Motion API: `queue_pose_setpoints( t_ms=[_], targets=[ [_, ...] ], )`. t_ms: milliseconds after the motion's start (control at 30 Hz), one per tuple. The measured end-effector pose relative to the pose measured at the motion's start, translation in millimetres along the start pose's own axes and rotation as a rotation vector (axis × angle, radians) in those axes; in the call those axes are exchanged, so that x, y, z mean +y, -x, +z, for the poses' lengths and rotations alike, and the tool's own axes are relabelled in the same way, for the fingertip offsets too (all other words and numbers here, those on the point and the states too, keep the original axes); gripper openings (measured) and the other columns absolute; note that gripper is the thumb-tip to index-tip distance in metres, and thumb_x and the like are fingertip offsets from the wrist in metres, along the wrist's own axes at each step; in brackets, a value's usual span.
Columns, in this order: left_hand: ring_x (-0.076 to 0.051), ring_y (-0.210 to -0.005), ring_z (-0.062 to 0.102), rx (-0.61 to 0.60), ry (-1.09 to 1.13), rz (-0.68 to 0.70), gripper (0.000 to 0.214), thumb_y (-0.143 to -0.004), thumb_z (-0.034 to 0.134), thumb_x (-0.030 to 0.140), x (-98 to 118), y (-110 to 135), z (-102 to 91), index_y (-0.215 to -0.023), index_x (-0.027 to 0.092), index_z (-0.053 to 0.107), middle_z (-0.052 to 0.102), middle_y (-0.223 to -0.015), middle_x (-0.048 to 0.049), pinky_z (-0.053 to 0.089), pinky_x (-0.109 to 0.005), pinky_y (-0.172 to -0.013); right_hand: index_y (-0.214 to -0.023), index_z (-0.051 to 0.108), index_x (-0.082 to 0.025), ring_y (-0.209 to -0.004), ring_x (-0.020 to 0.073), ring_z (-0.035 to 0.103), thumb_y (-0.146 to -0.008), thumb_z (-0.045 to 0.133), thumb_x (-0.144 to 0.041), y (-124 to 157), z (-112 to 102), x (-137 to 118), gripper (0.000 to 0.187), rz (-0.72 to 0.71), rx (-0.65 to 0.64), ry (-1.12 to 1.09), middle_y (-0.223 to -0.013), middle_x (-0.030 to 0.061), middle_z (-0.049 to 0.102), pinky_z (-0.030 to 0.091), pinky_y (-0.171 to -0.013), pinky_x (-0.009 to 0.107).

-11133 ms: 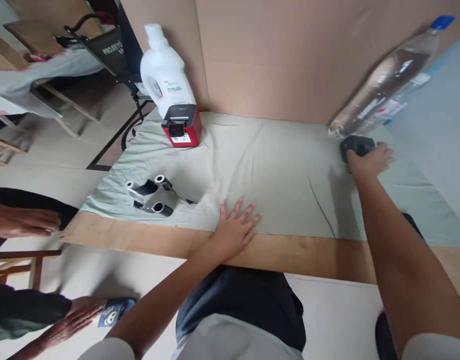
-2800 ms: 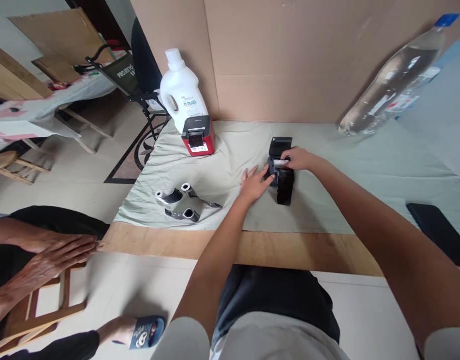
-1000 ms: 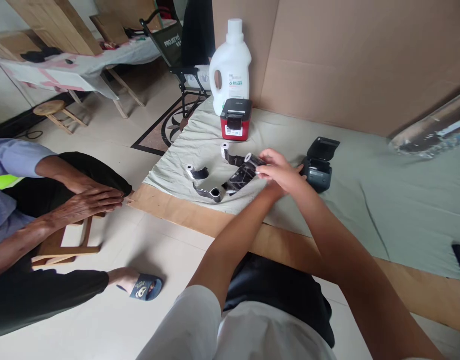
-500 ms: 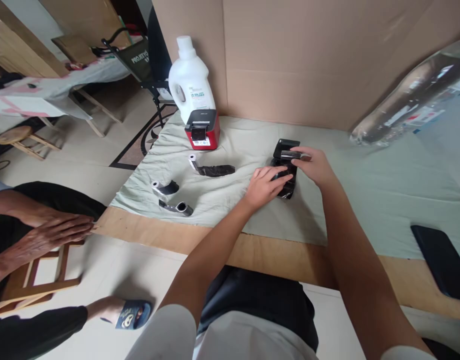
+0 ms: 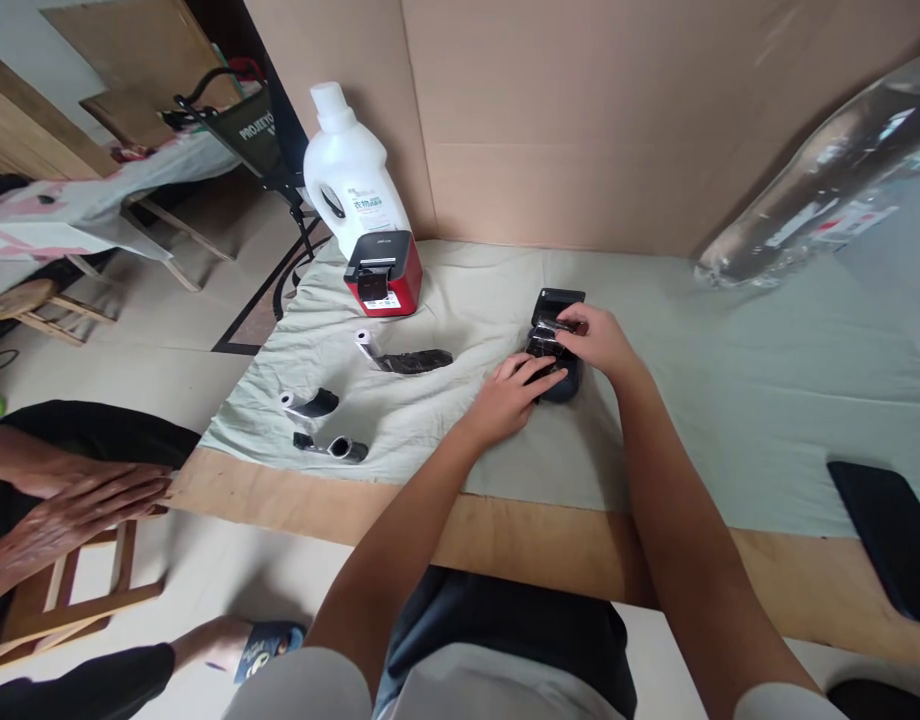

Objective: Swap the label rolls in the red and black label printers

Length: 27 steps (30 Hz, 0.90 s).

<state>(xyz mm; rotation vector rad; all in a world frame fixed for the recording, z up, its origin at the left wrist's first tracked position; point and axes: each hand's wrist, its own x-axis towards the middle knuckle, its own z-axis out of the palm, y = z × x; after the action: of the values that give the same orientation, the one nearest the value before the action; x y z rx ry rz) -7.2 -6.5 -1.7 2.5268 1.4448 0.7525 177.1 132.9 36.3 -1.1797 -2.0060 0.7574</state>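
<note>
A small black printer (image 5: 562, 388) lies on the cloth before me, its lid (image 5: 557, 302) raised at the far end. My right hand (image 5: 601, 342) is closed at the printer's opening, fingertips pinching a roll of glossy black paper (image 5: 548, 330). My left hand (image 5: 503, 402) rests at the printer's left side, fingers stretched out across it and the dark paper; its thumb is mostly hidden. Left of my hands lie a white-cored roll with a black strip (image 5: 415, 361), another partly unwound roll (image 5: 310, 402) and a black roll (image 5: 347, 449).
A red and black printer (image 5: 389, 275) stands before a white detergent bottle (image 5: 355, 190). Cardboard (image 5: 550, 130) walls the back. A plastic-wrapped package (image 5: 820, 190) leans at right, above a dark phone (image 5: 891, 535). Another person's folded hands (image 5: 100, 500) are at the left.
My right hand has moved the black roll down toward the printer's opening. The black strip that hung over the printer's near end no longer shows there. The whole view has shifted slightly.
</note>
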Motion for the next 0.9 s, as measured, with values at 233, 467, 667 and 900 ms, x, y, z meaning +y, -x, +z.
queue_pose_setpoints(
  t_ms=[233, 467, 667, 900],
  targets=[
    [-0.029, -0.156, 0.033, 0.025, 0.041, 0.061, 0.073, -0.092, 0.048, 0.003, 5, 0, -2.5, -0.161, 0.028, 0.045, 0.041, -0.169, -0.0071, 0.042, -0.050, -0.125, -0.088, 0.076, -0.018, -0.072, 0.0188, 0.063, -0.072, 0.066, -0.026, -3, -7, 12, 0.020, -0.018, -0.027, 0.070, -0.101, 0.0096, 0.074, 0.053, -0.076, 0.037],
    [-0.028, -0.156, 0.037, 0.019, -0.031, 0.041, 0.068, -0.093, 0.049, 0.004, 6, 0, 3.1, -0.158, 0.022, 0.049, 0.046, -0.166, -0.0092, 0.041, -0.048, -0.125, -0.088, 0.080, -0.020, -0.076, 0.0204, 0.065, -0.079, 0.062, -0.025, -3, -5, 15, 0.020, -0.050, -0.109, 0.121, -0.100, 0.0084, 0.074, 0.053, -0.080, 0.038],
    [-0.028, -0.146, 0.048, 0.033, -0.119, -0.008, 0.054, -0.097, 0.058, 0.014, 11, -3, 3.2, -0.149, 0.028, 0.060, 0.056, -0.159, -0.0064, 0.046, -0.047, -0.116, -0.095, 0.082, -0.020, -0.093, 0.0235, 0.068, -0.079, 0.072, -0.024, -3, -4, 14, 0.020, -0.044, -0.183, 0.257, -0.114, 0.0114, 0.069, 0.055, -0.089, 0.038],
    [-0.028, -0.143, 0.050, 0.031, -0.113, -0.006, 0.043, -0.102, 0.056, 0.019, 13, -5, 3.0, -0.141, 0.031, 0.068, 0.060, -0.154, -0.0061, 0.047, -0.046, -0.113, -0.107, 0.083, -0.025, -0.100, 0.0264, 0.069, -0.086, 0.072, -0.021, 5, 1, -10, 0.024, 0.059, -0.191, 0.531, -0.131, 0.0121, 0.065, 0.053, -0.088, 0.038]
  ],
)
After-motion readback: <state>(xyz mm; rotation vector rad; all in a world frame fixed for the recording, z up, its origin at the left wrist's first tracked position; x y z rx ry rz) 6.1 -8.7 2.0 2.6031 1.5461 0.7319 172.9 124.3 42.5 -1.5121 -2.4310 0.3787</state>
